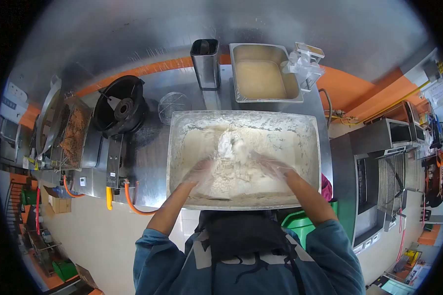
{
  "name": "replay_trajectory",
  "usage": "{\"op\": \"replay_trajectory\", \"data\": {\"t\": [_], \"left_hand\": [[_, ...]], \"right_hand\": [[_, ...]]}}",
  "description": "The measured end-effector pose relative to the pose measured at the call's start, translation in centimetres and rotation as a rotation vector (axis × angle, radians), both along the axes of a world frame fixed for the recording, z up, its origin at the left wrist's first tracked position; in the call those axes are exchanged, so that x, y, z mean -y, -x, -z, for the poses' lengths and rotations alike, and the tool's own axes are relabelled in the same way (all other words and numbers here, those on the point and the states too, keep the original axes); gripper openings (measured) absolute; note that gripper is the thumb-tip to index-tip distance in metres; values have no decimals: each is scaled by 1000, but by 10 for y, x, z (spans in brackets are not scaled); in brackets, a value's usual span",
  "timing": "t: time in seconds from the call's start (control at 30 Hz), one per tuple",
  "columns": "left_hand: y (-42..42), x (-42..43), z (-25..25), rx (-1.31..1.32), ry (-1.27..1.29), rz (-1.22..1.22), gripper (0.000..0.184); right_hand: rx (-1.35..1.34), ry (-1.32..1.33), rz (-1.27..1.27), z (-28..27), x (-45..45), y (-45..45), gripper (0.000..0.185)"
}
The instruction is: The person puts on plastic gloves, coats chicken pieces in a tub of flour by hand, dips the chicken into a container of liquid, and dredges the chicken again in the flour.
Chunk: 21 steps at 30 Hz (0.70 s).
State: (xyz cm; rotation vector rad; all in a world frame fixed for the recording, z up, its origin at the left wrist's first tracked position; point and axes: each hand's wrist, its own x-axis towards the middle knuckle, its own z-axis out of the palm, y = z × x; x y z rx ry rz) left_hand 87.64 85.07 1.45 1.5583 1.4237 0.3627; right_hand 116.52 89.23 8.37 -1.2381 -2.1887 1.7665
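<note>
A large rectangular metal pan [243, 114] holds pale flour [231, 184] in front of me. Both my hands are inside it, in clear, flour-dusted plastic gloves. My left hand [202, 169] reaches in from the left, beside a heaped white floury mass [229, 146] in the middle. On the other side of that mass is my right hand [269, 164], angled inward. Motion blur and flour obscure the fingers of both hands. Whether anything is under the flour coating cannot be made out.
Behind the pan stand a metal tub [261, 78] of beige liquid and a tall metal container [205, 66]. A round wire skimmer [174, 107] and a black burner [120, 108] sit to the left, near a wire basket [76, 132] of browned food. A green bin [300, 223] is below right.
</note>
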Motion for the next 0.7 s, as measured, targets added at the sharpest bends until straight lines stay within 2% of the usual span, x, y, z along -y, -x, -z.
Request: {"op": "replay_trajectory", "data": {"t": [0.07, 0.13, 0.23, 0.27, 0.37, 0.43, 0.53, 0.6, 0.63, 0.7], "left_hand": [[2, 4, 26, -175, -333, 188, 43], [-8, 14, 38, 116, -384, 104, 40], [-41, 9, 40, 143, 171, 145, 41], [-42, 6, 35, 120, 126, 139, 41], [-35, 0, -13, 39, -18, 70, 38], [-15, -5, -43, -33, -130, -40, 37], [45, 1, 11, -407, -739, 205, 36], [57, 11, 22, -609, -809, 300, 36], [55, 18, 26, -664, -714, 330, 36], [37, 29, 16, -510, -296, 229, 37]], "right_hand": [[85, -14, -65, 3, 5, -9, 43], [97, -65, -111, 12, 17, 2, 43], [38, -142, -96, 28, 30, 30, 43], [36, -158, -79, 29, 30, 36, 43], [120, -272, -109, -20, 21, 33, 43], [136, -193, -82, -37, 14, 15, 44], [200, -94, -115, -33, 14, -10, 45], [211, -82, -186, -18, 27, -7, 45], [179, -102, -210, -9, 33, 0, 45], [100, -141, -207, 0, 42, 23, 45]]}}
